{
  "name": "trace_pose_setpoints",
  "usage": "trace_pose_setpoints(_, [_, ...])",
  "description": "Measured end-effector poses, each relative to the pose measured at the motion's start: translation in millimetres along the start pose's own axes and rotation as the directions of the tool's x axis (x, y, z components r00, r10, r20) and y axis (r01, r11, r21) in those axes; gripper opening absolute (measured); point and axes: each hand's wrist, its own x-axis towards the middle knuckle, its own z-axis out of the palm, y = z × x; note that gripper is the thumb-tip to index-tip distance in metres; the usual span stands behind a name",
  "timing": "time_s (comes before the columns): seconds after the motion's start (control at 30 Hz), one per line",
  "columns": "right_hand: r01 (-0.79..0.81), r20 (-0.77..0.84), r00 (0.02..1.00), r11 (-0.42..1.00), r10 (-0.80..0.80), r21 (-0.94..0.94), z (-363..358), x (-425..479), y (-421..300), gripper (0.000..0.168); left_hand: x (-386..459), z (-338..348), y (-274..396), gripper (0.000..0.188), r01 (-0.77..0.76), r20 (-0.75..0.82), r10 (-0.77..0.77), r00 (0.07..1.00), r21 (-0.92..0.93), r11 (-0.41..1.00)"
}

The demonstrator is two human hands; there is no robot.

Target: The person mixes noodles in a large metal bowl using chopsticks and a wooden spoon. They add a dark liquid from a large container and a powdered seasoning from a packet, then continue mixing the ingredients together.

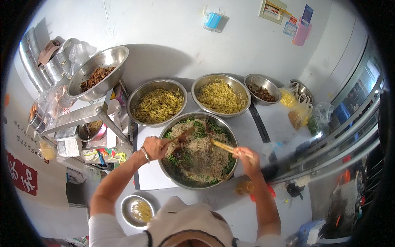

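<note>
In front of me a large stainless steel bowl (163,168) holds pale shredded food (200,163), chopped greens (176,159) and patches of dark reddish-brown sauce. My left hand (155,148), with a bracelet at the wrist, comes over the bowl's left rim. It is closed around the handle of a brown spatula or spoon (185,134), whose far end lies over the food. Over the right rim my right hand (249,160) grips a pair of light chopsticks (222,145), their tips pointing left into the mixture.
Behind stand steel bowls of yellow-green shreds (159,106), yellow chopped food (220,95) and dark brown food (260,92). A tilted bowl (120,66) sits on the left metal shelf (77,119). Filled plastic bags (299,114) lie right; a small bowl (125,213) is near my left elbow.
</note>
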Motion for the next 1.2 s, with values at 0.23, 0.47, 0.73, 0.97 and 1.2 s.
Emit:
trace_pose_setpoints(0.23, [0.075,-0.002,0.997,0.991,-0.075,-0.111,40,59,56,0.019,57,67,2,0.023,0.201,0.149,-0.223,0.963,0.148,0.968])
trace_pose_setpoints(0.47, [0.126,0.146,0.985,0.969,-0.097,-0.213,1,3,-20,0.019,13,-4,11,0.022,0.092,0.108,-0.093,0.99,0.016,0.996])
trace_pose_setpoints(0.73, [0.158,-0.072,0.971,0.832,-0.23,-0.532,53,-59,-9,0.016,-19,37,21,0.025,0.292,0.103,-0.284,0.953,-0.073,0.954])
trace_pose_setpoints(0.97, [0.175,0.006,0.983,0.913,-0.186,-0.37,88,-26,-64,0.014,-8,-10,32,0.021,0.174,0.017,-0.173,0.985,-0.14,0.975])
trace_pose_setpoints(1.2, [-0.061,-0.088,0.996,0.86,0.019,-0.506,48,-67,-79,0.017,-51,2,3,0.024,0.254,0.171,-0.246,0.954,-0.027,0.967])
